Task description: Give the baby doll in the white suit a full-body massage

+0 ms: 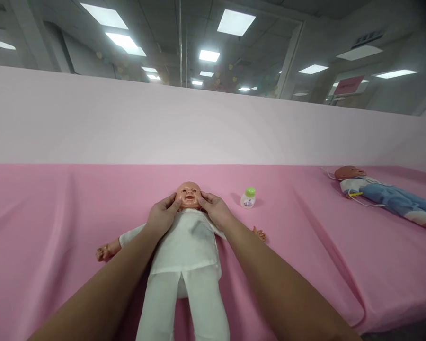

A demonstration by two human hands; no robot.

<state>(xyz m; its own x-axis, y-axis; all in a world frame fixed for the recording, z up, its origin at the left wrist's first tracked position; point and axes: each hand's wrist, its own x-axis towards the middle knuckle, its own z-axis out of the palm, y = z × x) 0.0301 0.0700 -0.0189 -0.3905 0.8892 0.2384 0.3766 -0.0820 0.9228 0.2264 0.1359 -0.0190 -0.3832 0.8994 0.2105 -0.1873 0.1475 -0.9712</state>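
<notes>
A baby doll (186, 241) in a white top and white trousers lies on its back, arms spread out to the sides. My left hand (163, 214) and my right hand (216, 210) cup its head (189, 193) from either side. Both thumbs rest on the doll's cheeks near the mouth, and the other fingers curl around by the ears, their tips partly hidden. To the right of my right hand stands a small white bottle (248, 201) with a green cap, untouched.
Pink cloth (85, 208) covers the table, with folds on the right. At the far right lies a second doll (394, 192) in blue and white clothes, with thin white tubing on it. A low white wall (199, 128) with glass above runs along the back.
</notes>
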